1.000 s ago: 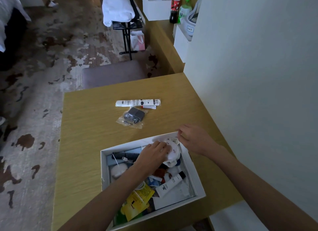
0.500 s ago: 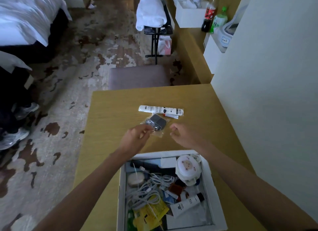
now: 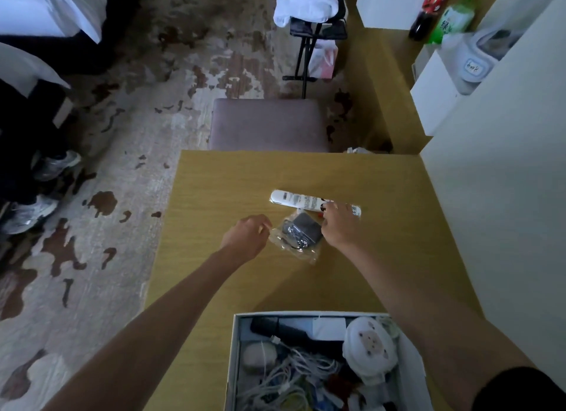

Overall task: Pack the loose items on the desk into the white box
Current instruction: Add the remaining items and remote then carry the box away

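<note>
1. Only one view here, the head camera looking down. The yellowish wood-grain surface [image 3: 214, 196] fills the middle, with a plain white wall along its right side.
2. The long white tube with black print, sealed in a clear wrapper [image 3: 291, 198], lies near the far middle. Its long axis runs left to right and dips a bit nearer on the right. The rounded end points left.
3. Just in front of it, pretty much touching, is the small clear plastic bag holding a dark grey block and a coiled cable [image 3: 298, 236]. It sits skewed, with the grey block at the far end and one corner pointing back toward the box.
4. The left hand [image 3: 248, 234] has curled fingers pinching the bag's left edge.
5. The right hand [image 3: 340, 227] is over the bag's right end with a finger lying across the tube. Honestly I can't tell whether it grips anything.
6. So the hands are apart, one on each side of the bag.
7. The open white cardboard box [image 3: 234, 364] sits at the near edge, well apart from the bag. It already holds a black comb [image 3: 284, 331], a round white case with a bear face [image 3: 370, 346] and tangled white cables [image 3: 288, 377].
8. A mauve padded stool [image 3: 266, 124] stands just past the far edge.
</note>
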